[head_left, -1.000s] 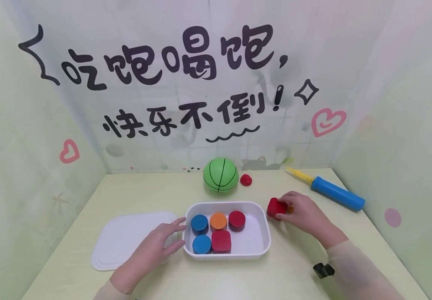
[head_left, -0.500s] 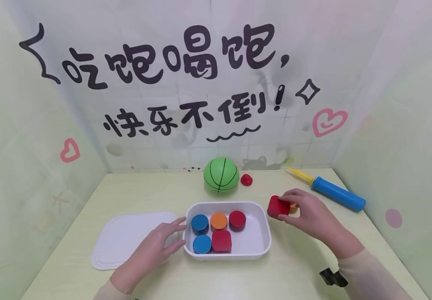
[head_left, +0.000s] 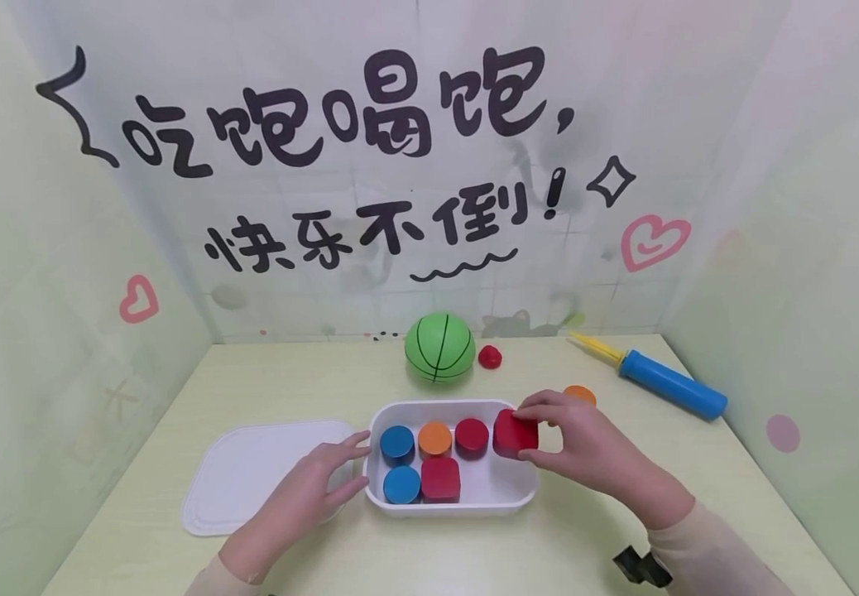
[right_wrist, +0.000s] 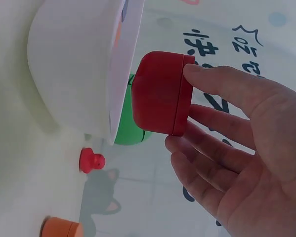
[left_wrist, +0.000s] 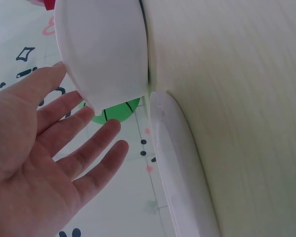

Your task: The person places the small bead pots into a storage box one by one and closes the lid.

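Note:
In the head view my right hand [head_left: 586,434] pinches a red square-sided block [head_left: 515,434] between thumb and fingers, over the right end of a white box [head_left: 467,510]. The right wrist view shows that red block [right_wrist: 160,94] raised beside the box wall [right_wrist: 73,64]. Inside the box sit two blue round blocks [head_left: 397,444], an orange round block [head_left: 434,439], a red round block [head_left: 472,438] and another red square block [head_left: 440,480]. My left hand [head_left: 318,480] has loosely extended fingers; its fingertips touch the box's left side, as the left wrist view of the hand [left_wrist: 63,143] shows.
A white lid [head_left: 251,472] lies left of the box. Behind stand a green ball [head_left: 440,348] and a small red figure [head_left: 490,357]. An orange round block [head_left: 581,395] sits behind my right hand. A blue pump [head_left: 671,384] with a yellow nozzle lies at the back right.
My right hand has lifted the red square block from the table right of the box and carried it left, over the box's right end. The left hand has stayed put.

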`<state>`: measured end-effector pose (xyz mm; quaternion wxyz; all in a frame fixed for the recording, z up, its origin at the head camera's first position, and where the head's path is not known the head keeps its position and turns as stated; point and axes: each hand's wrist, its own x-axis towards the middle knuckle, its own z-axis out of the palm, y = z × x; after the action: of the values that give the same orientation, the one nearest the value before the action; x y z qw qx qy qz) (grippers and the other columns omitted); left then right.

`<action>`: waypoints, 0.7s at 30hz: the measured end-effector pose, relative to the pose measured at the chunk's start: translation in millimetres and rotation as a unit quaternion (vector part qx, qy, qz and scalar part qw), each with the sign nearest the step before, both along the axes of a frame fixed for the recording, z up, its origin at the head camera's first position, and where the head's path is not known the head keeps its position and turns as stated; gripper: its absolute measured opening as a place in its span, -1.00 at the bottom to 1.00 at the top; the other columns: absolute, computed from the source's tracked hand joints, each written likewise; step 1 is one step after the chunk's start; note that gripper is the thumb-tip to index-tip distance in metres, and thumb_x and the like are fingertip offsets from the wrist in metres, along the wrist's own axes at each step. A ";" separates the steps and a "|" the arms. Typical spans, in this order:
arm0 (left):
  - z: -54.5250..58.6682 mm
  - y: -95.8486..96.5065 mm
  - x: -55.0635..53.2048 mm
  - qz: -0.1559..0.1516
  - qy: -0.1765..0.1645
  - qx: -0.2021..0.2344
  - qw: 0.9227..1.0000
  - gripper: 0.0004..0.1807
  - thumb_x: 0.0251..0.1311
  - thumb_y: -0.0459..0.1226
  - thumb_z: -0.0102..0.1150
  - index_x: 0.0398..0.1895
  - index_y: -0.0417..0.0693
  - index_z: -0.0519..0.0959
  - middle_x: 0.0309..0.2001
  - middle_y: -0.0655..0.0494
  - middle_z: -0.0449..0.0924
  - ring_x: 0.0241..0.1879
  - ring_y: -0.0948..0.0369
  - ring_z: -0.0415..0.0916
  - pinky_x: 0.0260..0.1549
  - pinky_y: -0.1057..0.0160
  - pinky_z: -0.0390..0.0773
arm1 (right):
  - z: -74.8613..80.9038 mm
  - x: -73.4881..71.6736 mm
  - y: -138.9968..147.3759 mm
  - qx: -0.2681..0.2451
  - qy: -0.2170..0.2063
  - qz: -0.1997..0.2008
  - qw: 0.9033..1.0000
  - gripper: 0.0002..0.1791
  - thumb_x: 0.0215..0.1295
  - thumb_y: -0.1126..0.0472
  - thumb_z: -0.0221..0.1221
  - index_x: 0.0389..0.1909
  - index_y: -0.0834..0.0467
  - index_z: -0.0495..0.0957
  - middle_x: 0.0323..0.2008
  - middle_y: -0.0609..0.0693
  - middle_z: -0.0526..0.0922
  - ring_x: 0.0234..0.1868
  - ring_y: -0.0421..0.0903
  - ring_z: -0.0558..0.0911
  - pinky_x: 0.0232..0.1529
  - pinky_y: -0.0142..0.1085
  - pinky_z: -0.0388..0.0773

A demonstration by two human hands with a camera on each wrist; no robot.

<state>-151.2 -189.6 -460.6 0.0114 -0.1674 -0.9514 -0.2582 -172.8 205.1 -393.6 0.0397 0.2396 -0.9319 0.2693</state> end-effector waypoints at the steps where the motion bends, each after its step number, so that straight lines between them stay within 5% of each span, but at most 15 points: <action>1: -0.2 0.0 0.0 -0.001 0.001 0.001 1.000 -0.51 0.28 -0.10 0.42 0.27 0.11 0.64 0.45 0.24 0.47 0.33 0.01 0.53 0.28 -0.13 0.57 | -1.4 0.5 -2.7 -0.001 -0.004 0.007 1.000 -0.46 0.02 0.10 0.60 0.08 0.05 0.73 0.03 -0.11 0.69 0.05 -0.07 0.66 -0.12 -0.35 0.76; 21: 0.2 -1.1 -0.1 0.003 -0.005 -0.008 1.000 -0.50 0.28 -0.06 0.41 0.29 0.13 0.64 0.47 0.26 0.45 0.34 0.04 0.53 0.30 -0.10 0.56 | -26.2 -7.4 -29.8 0.050 -0.075 0.105 0.990 -0.52 0.10 0.05 0.55 0.07 0.04 0.75 0.05 -0.12 0.71 0.09 -0.10 0.66 0.05 -0.25 0.73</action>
<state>-151.3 -190.7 -460.5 0.0064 -0.1631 -0.9539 -0.2517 -180.2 175.4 -419.7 -0.0706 0.3168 -0.9142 0.2426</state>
